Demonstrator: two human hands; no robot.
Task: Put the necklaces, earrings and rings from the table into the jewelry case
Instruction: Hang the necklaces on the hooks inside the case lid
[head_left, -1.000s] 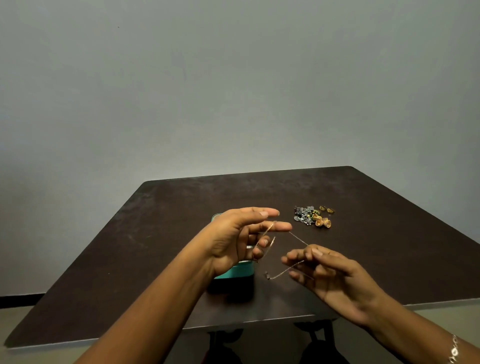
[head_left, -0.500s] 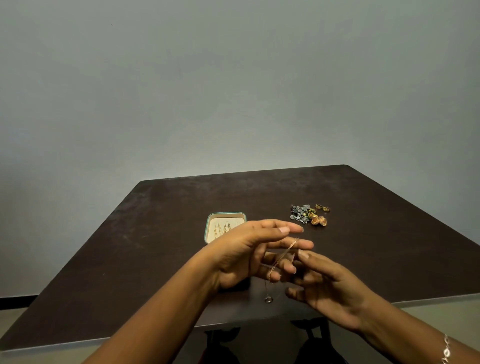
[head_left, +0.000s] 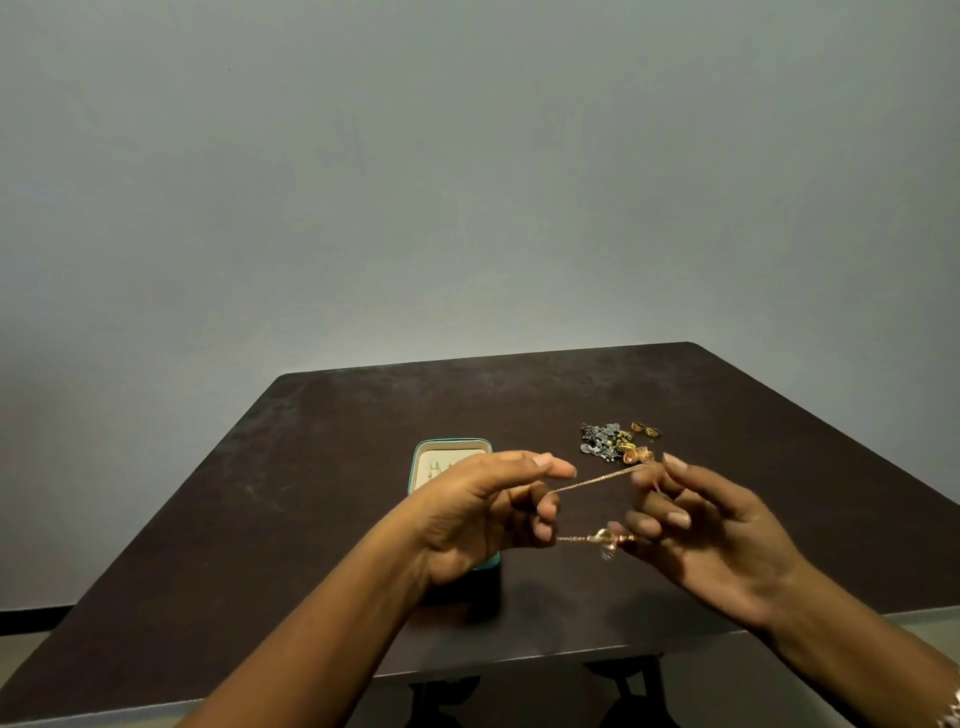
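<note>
The left grip (head_left: 483, 514) and the right grip (head_left: 711, 545) each pinch the thin gold necklace (head_left: 592, 483). Its chain runs in two strands between them above the table (head_left: 311, 499), with a small pendant (head_left: 605, 543) on the lower strand. The open teal jewelry case (head_left: 451, 446) sits behind the left grip, half hidden by it. A heap of silver and gold jewelry (head_left: 615, 444) lies just beyond the right grip.
</note>
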